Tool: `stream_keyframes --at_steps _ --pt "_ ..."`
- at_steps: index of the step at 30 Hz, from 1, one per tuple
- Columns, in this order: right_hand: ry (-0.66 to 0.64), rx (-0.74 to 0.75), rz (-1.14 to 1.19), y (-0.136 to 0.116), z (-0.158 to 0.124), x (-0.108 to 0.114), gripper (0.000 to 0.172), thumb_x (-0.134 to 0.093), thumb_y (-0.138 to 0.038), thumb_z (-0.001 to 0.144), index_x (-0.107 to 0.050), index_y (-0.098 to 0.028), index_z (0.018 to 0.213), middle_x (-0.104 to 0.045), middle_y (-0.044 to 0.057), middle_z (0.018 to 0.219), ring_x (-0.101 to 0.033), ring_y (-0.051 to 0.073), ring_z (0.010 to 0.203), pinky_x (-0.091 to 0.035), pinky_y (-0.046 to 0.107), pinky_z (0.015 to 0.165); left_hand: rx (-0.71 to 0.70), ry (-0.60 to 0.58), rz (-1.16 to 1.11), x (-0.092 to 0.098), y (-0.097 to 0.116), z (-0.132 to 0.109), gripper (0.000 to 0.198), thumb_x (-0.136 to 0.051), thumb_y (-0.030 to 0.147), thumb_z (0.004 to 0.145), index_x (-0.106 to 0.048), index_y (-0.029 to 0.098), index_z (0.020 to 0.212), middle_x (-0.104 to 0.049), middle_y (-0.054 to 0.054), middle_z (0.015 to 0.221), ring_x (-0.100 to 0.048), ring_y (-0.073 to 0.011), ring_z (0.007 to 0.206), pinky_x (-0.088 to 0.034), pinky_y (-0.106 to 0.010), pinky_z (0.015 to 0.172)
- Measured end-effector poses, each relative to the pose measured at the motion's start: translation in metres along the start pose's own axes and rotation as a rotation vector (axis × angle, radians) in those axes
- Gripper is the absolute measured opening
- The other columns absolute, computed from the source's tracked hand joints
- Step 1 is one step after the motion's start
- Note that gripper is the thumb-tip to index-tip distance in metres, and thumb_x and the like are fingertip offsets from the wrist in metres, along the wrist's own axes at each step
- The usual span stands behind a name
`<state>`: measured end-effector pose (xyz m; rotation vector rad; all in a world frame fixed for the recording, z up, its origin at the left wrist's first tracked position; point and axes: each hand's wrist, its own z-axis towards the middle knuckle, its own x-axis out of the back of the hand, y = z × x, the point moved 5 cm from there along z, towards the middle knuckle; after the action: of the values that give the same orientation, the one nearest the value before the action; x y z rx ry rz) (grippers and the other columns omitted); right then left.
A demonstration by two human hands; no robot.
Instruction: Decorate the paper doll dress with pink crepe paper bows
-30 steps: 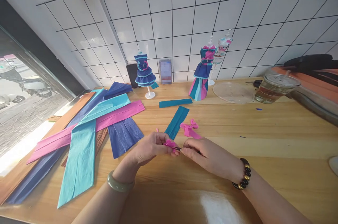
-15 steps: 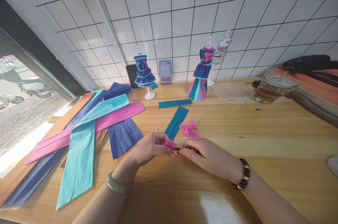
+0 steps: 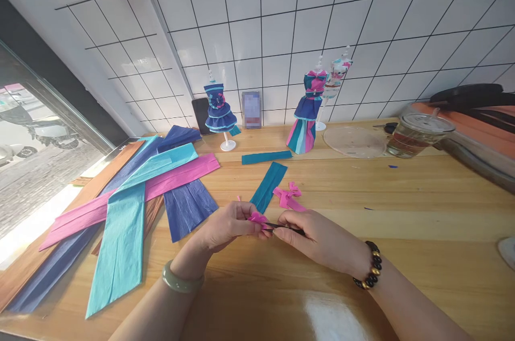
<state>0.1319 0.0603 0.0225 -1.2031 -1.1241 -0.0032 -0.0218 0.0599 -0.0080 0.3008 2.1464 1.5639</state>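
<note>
My left hand (image 3: 229, 224) pinches a small pink crepe-paper piece (image 3: 257, 218) just above the wooden table (image 3: 402, 212). My right hand (image 3: 317, 238) is closed around a thin dark tool (image 3: 284, 227) whose tip meets the pink piece; I cannot tell what kind of tool it is. Just beyond my hands lie a teal paper strip (image 3: 269, 186) and a pink paper bow with scraps (image 3: 288, 196).
Long crepe-paper strips in light blue (image 3: 129, 212), pink (image 3: 120, 196), dark blue (image 3: 189, 204) and brown lie at the left. Two small dress mannequins (image 3: 219, 110) (image 3: 308, 116) stand by the tiled wall. A clear lid (image 3: 354, 141) and a lidded cup (image 3: 418, 134) stand at the right.
My right hand has slid back slightly to the right, so more of the dark tool shows between my hands. The left hand keeps its pinch on the pink piece.
</note>
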Motion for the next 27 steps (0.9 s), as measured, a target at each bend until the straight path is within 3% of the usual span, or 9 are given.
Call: stream_keyframes --at_steps 7,27 --pt "0.022 0.013 -0.038 0.0041 0.0014 -0.0009 0.028 -0.038 -0.037 0.09 -0.054 -0.021 0.074 -0.056 -0.003 0.065 -0.045 0.01 0.056 -0.03 0.023 0.051 0.002 -0.02 -0.007 -0.0022 -0.0011 0.0 0.007 -0.065 0.01 0.068 -0.064 0.01 0.075 -0.07 -0.009 0.076 -0.064 -0.0172 0.072 -0.047 -0.03 0.073" --pt "0.027 0.022 -0.037 0.0034 0.0014 -0.0013 0.028 -0.038 -0.034 0.091 -0.051 -0.02 0.07 -0.052 -0.004 0.061 -0.043 0.01 0.055 -0.029 0.023 0.051 0.018 -0.01 -0.018 -0.0013 -0.0013 0.0009 0.009 -0.066 0.011 0.068 -0.064 0.01 0.077 -0.07 -0.009 0.075 -0.065 -0.0171 0.072 -0.047 -0.03 0.073"
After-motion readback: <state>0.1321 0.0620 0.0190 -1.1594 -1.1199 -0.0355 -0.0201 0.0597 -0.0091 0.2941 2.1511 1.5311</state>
